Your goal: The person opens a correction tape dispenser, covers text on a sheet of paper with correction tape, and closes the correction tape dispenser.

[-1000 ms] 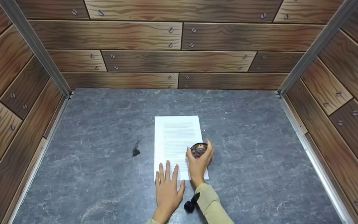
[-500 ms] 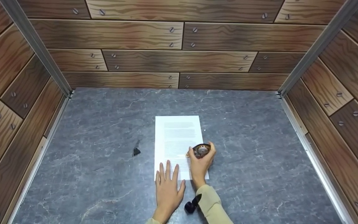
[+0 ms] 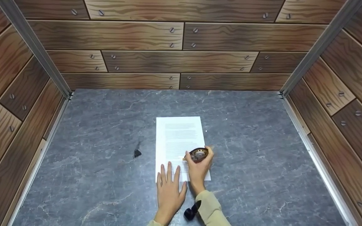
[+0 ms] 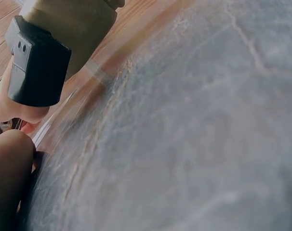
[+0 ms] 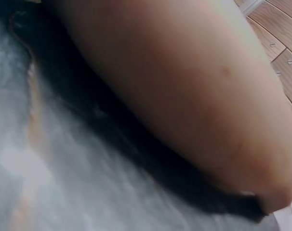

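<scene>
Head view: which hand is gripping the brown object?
The right hand, curled round the brown object over the printed sheet; the left hand holds nothing, its straight fingers over the sheet's lower part.

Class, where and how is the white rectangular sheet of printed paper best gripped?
Probably by the far-left corner of the sheet, coming from the far left and pinching the thin edge. It lies flat; the left hand rests on its near end and the right hand is over its right side, while that corner is uncovered.
</scene>
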A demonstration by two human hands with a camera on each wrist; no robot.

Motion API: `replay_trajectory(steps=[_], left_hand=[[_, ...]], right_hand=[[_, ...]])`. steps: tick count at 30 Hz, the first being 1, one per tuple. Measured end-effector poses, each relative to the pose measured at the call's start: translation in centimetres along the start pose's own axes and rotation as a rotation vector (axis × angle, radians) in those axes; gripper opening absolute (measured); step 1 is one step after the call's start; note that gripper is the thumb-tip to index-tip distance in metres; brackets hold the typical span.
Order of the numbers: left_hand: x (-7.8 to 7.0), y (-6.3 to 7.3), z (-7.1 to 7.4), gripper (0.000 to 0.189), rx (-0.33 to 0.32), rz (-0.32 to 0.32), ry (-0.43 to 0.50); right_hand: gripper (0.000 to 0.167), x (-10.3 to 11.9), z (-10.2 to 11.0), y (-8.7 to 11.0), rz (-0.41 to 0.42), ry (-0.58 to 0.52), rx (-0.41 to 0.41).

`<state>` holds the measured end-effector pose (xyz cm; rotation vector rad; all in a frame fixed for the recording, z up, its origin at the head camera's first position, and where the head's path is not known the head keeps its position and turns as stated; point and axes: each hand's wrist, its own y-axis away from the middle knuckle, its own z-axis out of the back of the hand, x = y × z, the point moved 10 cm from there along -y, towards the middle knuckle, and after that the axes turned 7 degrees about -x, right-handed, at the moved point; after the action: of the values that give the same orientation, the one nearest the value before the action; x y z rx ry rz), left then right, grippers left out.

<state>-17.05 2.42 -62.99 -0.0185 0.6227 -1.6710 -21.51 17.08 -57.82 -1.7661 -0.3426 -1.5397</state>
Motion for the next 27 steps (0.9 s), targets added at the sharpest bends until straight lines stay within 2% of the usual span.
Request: replay_trajectory(steps=[2,7,10,16,23,27], left_hand=[[0.0,0.0,0.0,0.061,0.007,0.0,-0.003],[-0.1,0.0,0.1,0.061,-0.007,-0.005,-0.002],[-0.1,0.0,0.2,0.06,-0.024,-0.008,-0.002],[-0.1,0.0,0.4,0.06,-0.044,-0.021,-0.014],[-0.1,0.0,0.4,0.061,-0.031,-0.018,-0.006],[-0.1,0.0,0.3,0.061,-0.011,-0.006,0.001]], right_hand=[[0.074,0.2,-0.3,0.3,-0.001,0.0,0.002],[0.076,-2.3,-1.0,0.8,-0.019,0.016,0.02],[0.075,-2.9,-1.3,1.1,-0.027,0.004,0.051],[0.073,-2.7,-1.8,1.5,0.016,-0.007,0.112],[0.071,-2.2,-2.0,1.5,0.101,0.057,0.105],[0.07,-2.3,-1.9,1.5,0.111,0.062,0.101]])
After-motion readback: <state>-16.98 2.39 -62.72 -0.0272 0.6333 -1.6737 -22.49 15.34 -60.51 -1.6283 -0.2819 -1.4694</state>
